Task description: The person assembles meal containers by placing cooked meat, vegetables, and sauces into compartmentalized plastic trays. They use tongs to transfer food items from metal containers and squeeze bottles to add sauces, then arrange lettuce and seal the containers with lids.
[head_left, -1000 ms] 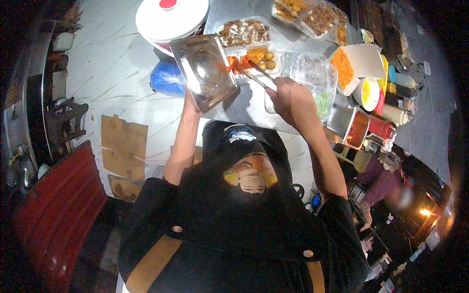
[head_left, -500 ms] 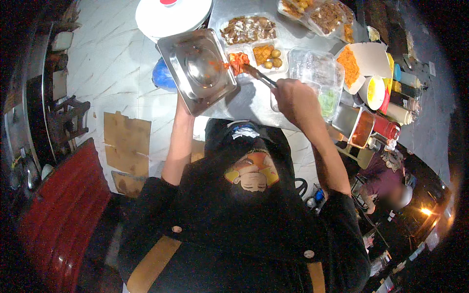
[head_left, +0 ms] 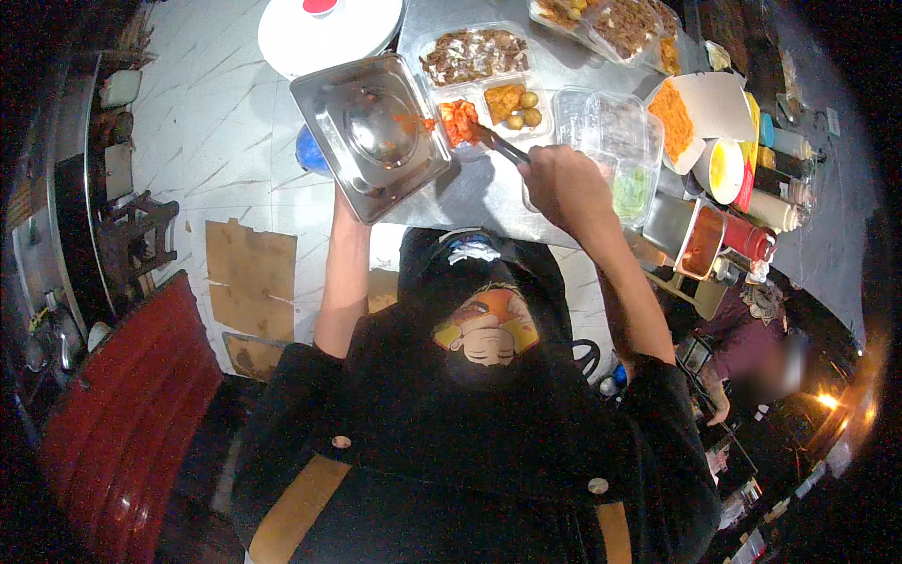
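My left hand [head_left: 351, 199] supports a rectangular stainless-steel pan [head_left: 362, 117] from beneath, tilted beside the food tray; its fingers are hidden behind the metal. Red smears mark the pan's inside. My right hand [head_left: 570, 191] is closed around metal tongs [head_left: 508, 148]. Their tips touch red, saucy food [head_left: 458, 122], which looks like kimchi, in one compartment of a clear plastic tray [head_left: 476, 87]. That tray also holds chopped brown meat with white sauce [head_left: 476, 56], orange-brown pieces [head_left: 505, 98] and small round potato-like balls [head_left: 527, 118].
An open clear container [head_left: 601, 117] with green leaves stands right of the tray. Beyond it are shredded orange food [head_left: 670, 122], a yellow-filled bowl [head_left: 723, 175], a sauce pan [head_left: 700, 240] and bottles. More filled trays [head_left: 606, 28] sit behind. A white round lid [head_left: 329, 36] is far left; another person [head_left: 747, 348] is right.
The pan in my left hand has shifted slightly left. The tongs stay at the red food, with my right hand nearly in place.
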